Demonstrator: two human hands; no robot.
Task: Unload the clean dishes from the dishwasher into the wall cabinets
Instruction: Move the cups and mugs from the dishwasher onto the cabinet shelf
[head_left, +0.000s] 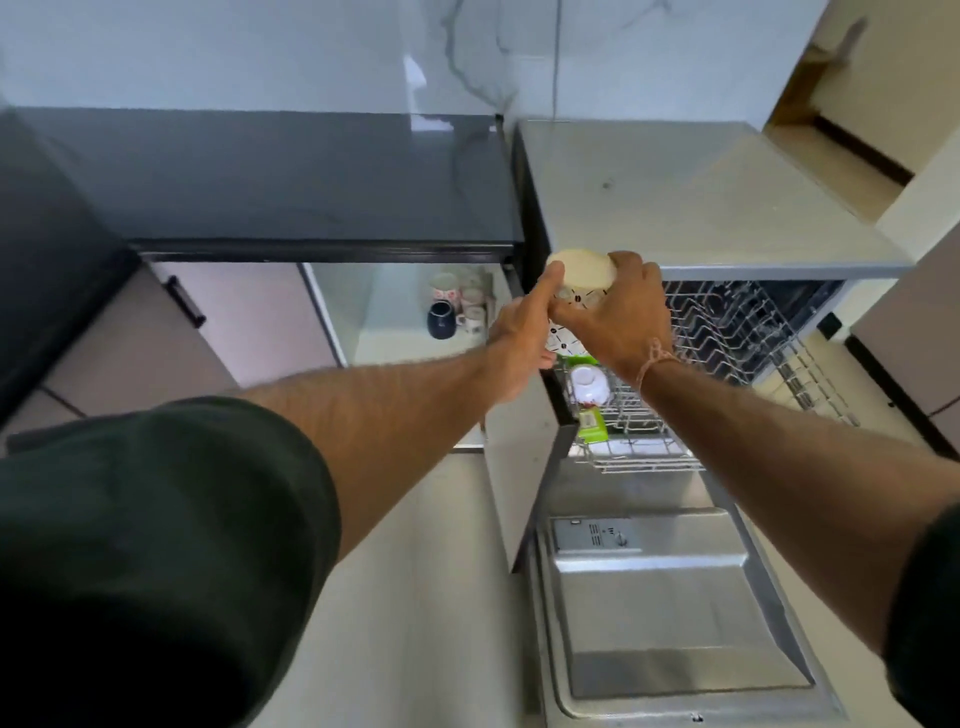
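My right hand (618, 317) grips a cream bowl (582, 270) with small dark marks on its side, held bottom-up above the front left corner of the dishwasher's pulled-out wire rack (727, 332). My left hand (519, 338) meets it from the left, thumb pressed on the bowl's rim. A second white dish (560, 339) with the same marks sits against the left palm just below. In the rack under my hands lie a white cup (587, 385) and a green item (592, 423). The rest of the rack looks bare.
The dishwasher door (675, 597) lies open and flat in front of me. An open cabinet (395, 312) to the left holds several mugs (470, 304), one dark blue (441, 319). Above it is a dark countertop (311, 176), and a light grey top (701, 202) covers the dishwasher.
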